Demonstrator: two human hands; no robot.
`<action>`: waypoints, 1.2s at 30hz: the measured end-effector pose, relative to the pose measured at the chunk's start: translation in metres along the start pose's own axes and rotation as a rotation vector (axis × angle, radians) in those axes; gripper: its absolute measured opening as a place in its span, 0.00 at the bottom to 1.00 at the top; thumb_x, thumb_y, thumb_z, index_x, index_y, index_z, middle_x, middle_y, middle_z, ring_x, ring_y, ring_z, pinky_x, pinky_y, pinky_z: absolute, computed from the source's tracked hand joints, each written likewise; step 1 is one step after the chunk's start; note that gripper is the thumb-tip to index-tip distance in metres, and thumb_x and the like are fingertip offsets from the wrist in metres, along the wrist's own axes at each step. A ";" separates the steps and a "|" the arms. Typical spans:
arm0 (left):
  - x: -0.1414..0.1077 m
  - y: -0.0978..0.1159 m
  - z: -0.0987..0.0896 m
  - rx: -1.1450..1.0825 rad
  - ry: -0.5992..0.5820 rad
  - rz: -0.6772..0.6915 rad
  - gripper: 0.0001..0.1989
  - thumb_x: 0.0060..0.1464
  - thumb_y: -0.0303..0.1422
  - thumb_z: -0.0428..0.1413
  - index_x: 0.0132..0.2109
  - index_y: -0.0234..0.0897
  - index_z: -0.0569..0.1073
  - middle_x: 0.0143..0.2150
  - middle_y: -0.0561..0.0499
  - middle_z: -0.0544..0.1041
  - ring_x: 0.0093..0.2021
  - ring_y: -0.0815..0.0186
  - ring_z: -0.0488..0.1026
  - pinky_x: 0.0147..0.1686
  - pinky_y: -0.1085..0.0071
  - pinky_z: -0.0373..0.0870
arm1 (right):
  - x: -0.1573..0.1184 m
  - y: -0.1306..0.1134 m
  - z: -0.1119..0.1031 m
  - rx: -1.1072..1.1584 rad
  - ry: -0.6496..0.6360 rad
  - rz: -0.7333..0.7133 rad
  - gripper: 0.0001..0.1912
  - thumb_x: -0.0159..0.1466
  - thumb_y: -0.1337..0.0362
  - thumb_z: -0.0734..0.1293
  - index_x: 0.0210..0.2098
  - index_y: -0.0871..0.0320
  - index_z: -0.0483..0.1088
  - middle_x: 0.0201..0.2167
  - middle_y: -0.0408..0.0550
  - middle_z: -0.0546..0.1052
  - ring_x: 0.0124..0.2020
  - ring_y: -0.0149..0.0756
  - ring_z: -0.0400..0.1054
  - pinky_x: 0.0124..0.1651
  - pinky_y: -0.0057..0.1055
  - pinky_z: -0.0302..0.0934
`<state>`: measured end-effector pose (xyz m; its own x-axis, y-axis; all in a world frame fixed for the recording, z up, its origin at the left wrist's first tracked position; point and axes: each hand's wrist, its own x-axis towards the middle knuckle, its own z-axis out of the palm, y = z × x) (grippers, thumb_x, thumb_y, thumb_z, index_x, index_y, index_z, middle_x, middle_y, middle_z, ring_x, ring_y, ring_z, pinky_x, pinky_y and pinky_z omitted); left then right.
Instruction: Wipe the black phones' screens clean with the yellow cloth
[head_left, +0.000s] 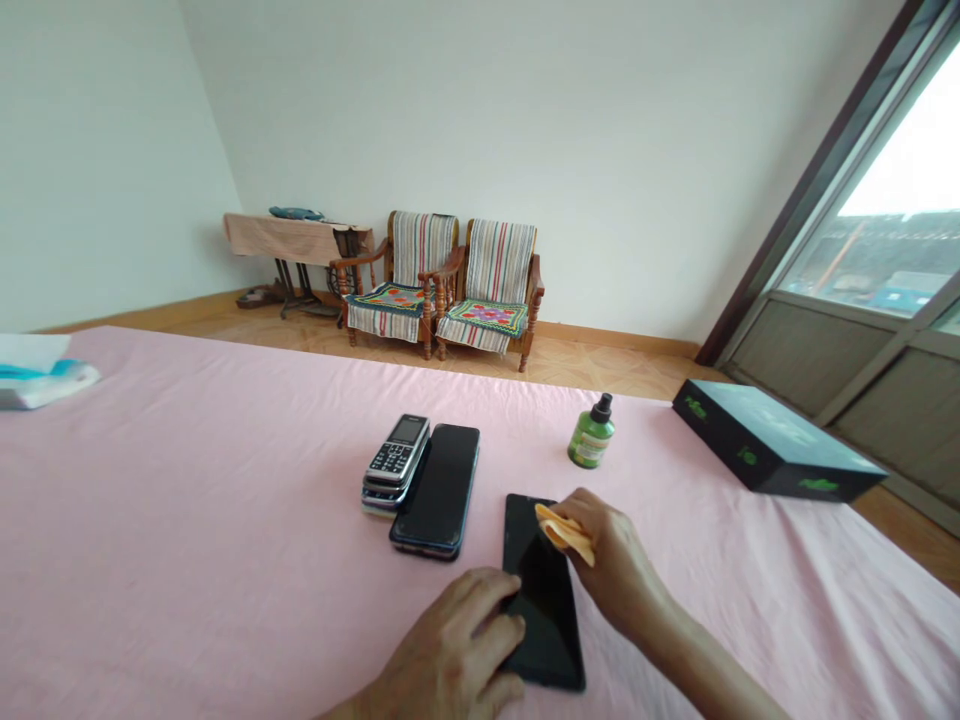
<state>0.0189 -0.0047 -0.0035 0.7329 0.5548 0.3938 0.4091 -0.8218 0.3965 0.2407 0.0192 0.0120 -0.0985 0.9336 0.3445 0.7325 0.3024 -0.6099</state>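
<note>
Black tablet [546,620] is laid flat, screen up, on the pink-covered surface [225,520], right of centre, well in from the far edge. Its left long side is touched by the left hand [450,645], palm down, fingers slightly spread, tips on the glass. A folded orange cloth [568,535] is pinched in the right hand [616,565] and held against the tablet's far right corner area.

Left of the tablet, apart from it: dark touchscreen phone [439,488], face up. A stack of phones [386,497] is set just beside that, silver keypad phone [401,450] on top. Green bottle [591,440] with black cap is stood upright beyond the right hand, toward the far edge. Black box [776,445] with green print is placed at the far right corner. White-and-blue packet [46,388] is seen by the far left corner, cut off by the frame. Past the far edge, two wooden chairs [491,265] are draped with striped covers.
</note>
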 end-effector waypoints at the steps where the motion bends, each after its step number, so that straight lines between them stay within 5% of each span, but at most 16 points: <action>1: 0.000 -0.002 0.001 -0.010 -0.018 -0.002 0.13 0.56 0.31 0.61 0.49 0.36 0.73 0.53 0.45 0.73 0.53 0.58 0.70 0.54 0.65 0.71 | 0.008 0.003 0.006 0.013 0.037 -0.028 0.11 0.55 0.78 0.62 0.27 0.59 0.73 0.26 0.45 0.71 0.27 0.32 0.67 0.30 0.26 0.56; 6: 0.000 -0.009 0.010 -0.009 -0.001 0.084 0.14 0.55 0.33 0.62 0.47 0.33 0.74 0.48 0.43 0.76 0.48 0.56 0.72 0.52 0.62 0.72 | 0.033 0.018 0.035 0.017 0.068 -0.079 0.11 0.57 0.79 0.63 0.30 0.61 0.74 0.28 0.48 0.71 0.31 0.35 0.67 0.33 0.28 0.57; 10: 0.002 -0.004 0.003 -0.002 -0.088 0.002 0.16 0.55 0.30 0.62 0.51 0.36 0.72 0.52 0.45 0.75 0.53 0.57 0.70 0.55 0.63 0.69 | 0.030 0.017 0.044 0.011 0.032 -0.121 0.09 0.58 0.76 0.66 0.33 0.59 0.76 0.31 0.48 0.70 0.35 0.39 0.66 0.37 0.31 0.58; 15: 0.005 0.003 -0.004 -0.007 -0.127 -0.023 0.16 0.55 0.29 0.62 0.51 0.36 0.73 0.52 0.45 0.75 0.53 0.57 0.70 0.56 0.64 0.69 | 0.016 0.009 0.040 0.020 -0.048 -0.181 0.15 0.57 0.78 0.65 0.40 0.57 0.75 0.34 0.49 0.69 0.38 0.39 0.64 0.38 0.32 0.58; 24: 0.001 0.010 -0.006 -0.045 -0.102 -0.076 0.19 0.52 0.27 0.63 0.52 0.38 0.72 0.54 0.46 0.73 0.54 0.57 0.68 0.57 0.64 0.66 | 0.004 -0.003 0.034 0.064 -0.156 -0.168 0.12 0.59 0.77 0.66 0.37 0.56 0.74 0.35 0.47 0.70 0.39 0.38 0.63 0.39 0.32 0.56; 31: 0.003 0.009 -0.002 -0.030 -0.145 -0.275 0.14 0.43 0.27 0.69 0.33 0.35 0.71 0.38 0.50 0.74 0.41 0.59 0.70 0.42 0.66 0.70 | -0.003 -0.016 0.026 0.038 -0.210 -0.130 0.11 0.60 0.78 0.65 0.35 0.57 0.74 0.36 0.47 0.71 0.40 0.38 0.62 0.40 0.32 0.55; 36: 0.002 0.009 -0.004 -0.060 -0.142 -0.328 0.19 0.39 0.32 0.72 0.36 0.35 0.72 0.39 0.51 0.73 0.43 0.58 0.68 0.45 0.63 0.67 | -0.012 -0.021 0.024 -0.004 -0.247 -0.127 0.09 0.60 0.77 0.66 0.34 0.57 0.73 0.35 0.47 0.71 0.39 0.38 0.62 0.39 0.32 0.55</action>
<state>0.0220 -0.0106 0.0047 0.6379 0.7608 0.1197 0.6057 -0.5915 0.5322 0.2103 0.0065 0.0035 -0.3506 0.9069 0.2335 0.7061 0.4198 -0.5702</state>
